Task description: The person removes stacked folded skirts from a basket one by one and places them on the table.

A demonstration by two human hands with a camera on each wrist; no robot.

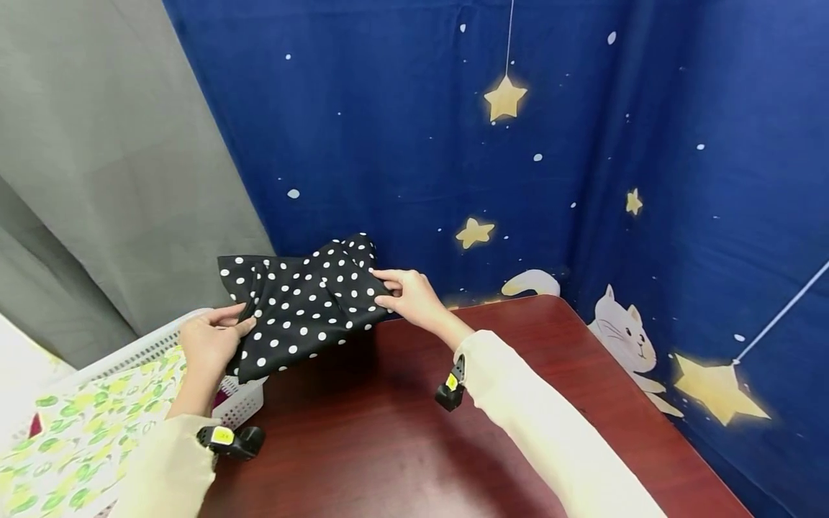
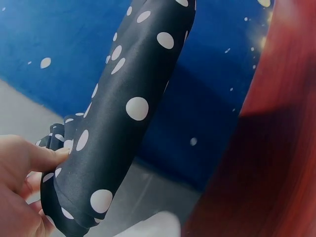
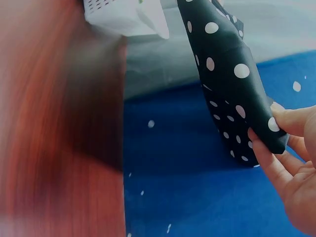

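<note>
A black cloth with white polka dots [image 1: 304, 302] is held up between both hands over the far left edge of the table. My left hand [image 1: 210, 342] pinches its left side, where the fabric bunches into folds. At the opposite side, my right hand [image 1: 414, 296] grips the cloth between thumb and fingers. In the left wrist view the cloth [image 2: 118, 98] shows a rounded folded edge, with the left thumb [image 2: 52, 157] pressed on its gathered end. The right wrist view shows the right fingers [image 3: 274, 168] on a folded corner, with a looser layer hanging behind.
A white perforated basket [image 1: 242, 406] stands at the left, with a lemon-print cloth [image 1: 91, 432] over it. The reddish-brown table [image 1: 363, 432] spreads below the hands. Behind it hang a blue star-patterned curtain [image 1: 401, 144] and a grey curtain [image 1: 116, 144].
</note>
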